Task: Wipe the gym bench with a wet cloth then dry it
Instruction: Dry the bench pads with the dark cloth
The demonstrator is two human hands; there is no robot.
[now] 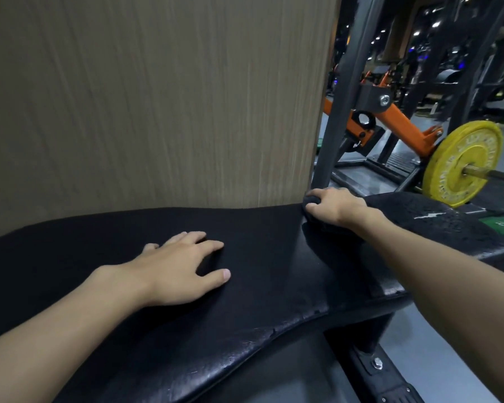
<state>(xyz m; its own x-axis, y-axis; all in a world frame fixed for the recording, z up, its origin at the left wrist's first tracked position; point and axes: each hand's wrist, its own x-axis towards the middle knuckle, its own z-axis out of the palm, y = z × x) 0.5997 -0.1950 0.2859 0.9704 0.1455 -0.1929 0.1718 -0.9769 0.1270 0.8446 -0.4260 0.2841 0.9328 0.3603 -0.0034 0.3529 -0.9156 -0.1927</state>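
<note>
My left hand [175,269] lies flat, palm down, on the black pad of the counter [259,274], near its middle. The fingers [213,245] are spread and released, grasping nothing; the thumb points toward the pad's near edge. My left forearm runs in from the lower left, wrist straight.

My right arm reaches out long from the lower right, elbow nearly straight. My right hand [335,206] sits at the far edge of the counter, knuckles up, with its fingers clenched around a dark cloth [313,218]. The cloth is bunched under the palm and presses on the pad, right at the seam where the counter's two pad sections meet. It is almost the same black as the pad, so I cannot make out its full outline.

Just behind the counter stands a wood-grain panel [157,97], touching or nearly touching the far edge. Beside my right hand a grey steel post [338,112] rises from behind the counter. Past the counter's right end hangs a yellow plate [463,161] on a bar. Raised lettering runs around its rim, but it is too blurred to read. The pad's near edge shows cracked, flaking vinyl.
</note>
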